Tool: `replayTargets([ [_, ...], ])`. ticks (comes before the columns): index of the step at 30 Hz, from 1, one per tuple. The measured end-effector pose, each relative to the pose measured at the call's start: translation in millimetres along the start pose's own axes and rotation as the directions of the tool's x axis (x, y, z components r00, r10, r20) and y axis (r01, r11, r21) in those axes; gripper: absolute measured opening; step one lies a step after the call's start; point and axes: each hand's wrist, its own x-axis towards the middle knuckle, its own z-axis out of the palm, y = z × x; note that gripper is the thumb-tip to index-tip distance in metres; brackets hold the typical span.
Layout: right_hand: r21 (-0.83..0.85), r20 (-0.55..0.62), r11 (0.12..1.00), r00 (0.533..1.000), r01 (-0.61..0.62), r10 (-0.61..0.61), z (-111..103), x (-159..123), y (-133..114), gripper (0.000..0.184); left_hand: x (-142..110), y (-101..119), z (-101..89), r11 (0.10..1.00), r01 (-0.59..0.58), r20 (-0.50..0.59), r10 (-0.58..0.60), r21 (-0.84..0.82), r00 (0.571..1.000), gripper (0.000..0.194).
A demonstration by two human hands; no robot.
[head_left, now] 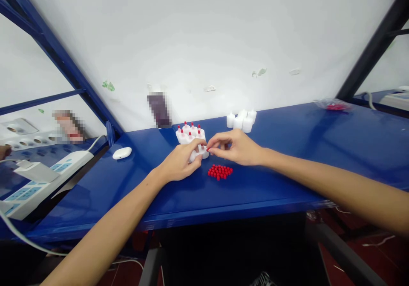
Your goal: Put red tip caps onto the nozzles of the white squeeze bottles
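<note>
My left hand [180, 162] is curled around a small white bottle [194, 155] standing on the blue table. Between the thumb and forefinger of my right hand [238, 147] is a small red cap [208, 149], close to my left fingertips. Behind my left hand stands a tight group of white bottles [183, 137], several with red tips on top. My fingers partly hide the nearest of them. In front of my hands lies a loose patch of small red caps [220, 172].
Farther back, several white bottles without red tips [242, 122] stand together. A white oval case [122, 153] lies at the left, and a blurred dark phone-like object [159, 110] leans on the wall. A clear bag with red pieces [335, 105] sits far right. Power strips [68, 166] are at far left.
</note>
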Motion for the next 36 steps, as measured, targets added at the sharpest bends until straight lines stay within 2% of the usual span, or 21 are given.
replayTargets([
  [9, 0.165, 0.108, 0.985, 0.994, -0.053, 0.035, 4, -2, -2, 0.014, 0, 5, 2.7, 0.998, -0.064, -0.023, 0.064, 0.007, 0.998, 0.037],
  [14, 0.145, 0.213, 0.984, 0.975, -0.102, 0.069, 1, -1, 1, 0.017, 1, 7, 8.5, 0.990, -0.114, -0.035, 0.117, 0.088, 0.993, 0.034],
  [20, 0.173, 0.214, 0.979, 0.974, -0.111, 0.073, 0, 0, 6, 0.020, 5, 8, 10.3, 0.982, -0.130, -0.063, 0.140, 0.140, 0.988, 0.035],
  [24, 0.138, 0.204, 0.987, 0.978, -0.077, 0.048, 1, 2, 7, 0.022, 5, 4, 12.1, 0.977, -0.144, -0.045, 0.153, 0.157, 0.987, 0.036],
  [30, 0.152, 0.185, 0.982, 0.979, -0.114, 0.085, 2, 3, 6, 0.021, 6, 1, 11.5, 0.983, -0.140, -0.076, 0.150, 0.121, 0.986, 0.041],
  [33, 0.106, 0.136, 0.994, 0.991, -0.011, -0.004, 5, 3, 3, 0.020, 8, 4, 9.7, 0.997, -0.061, -0.128, 0.065, 0.036, 0.990, 0.045],
  [36, -0.067, 0.046, 0.972, 0.974, 0.224, -0.221, 8, 2, -1, 0.027, 10, 7, 10.3, 0.999, -0.009, -0.262, -0.005, -0.051, 0.965, 0.053],
])
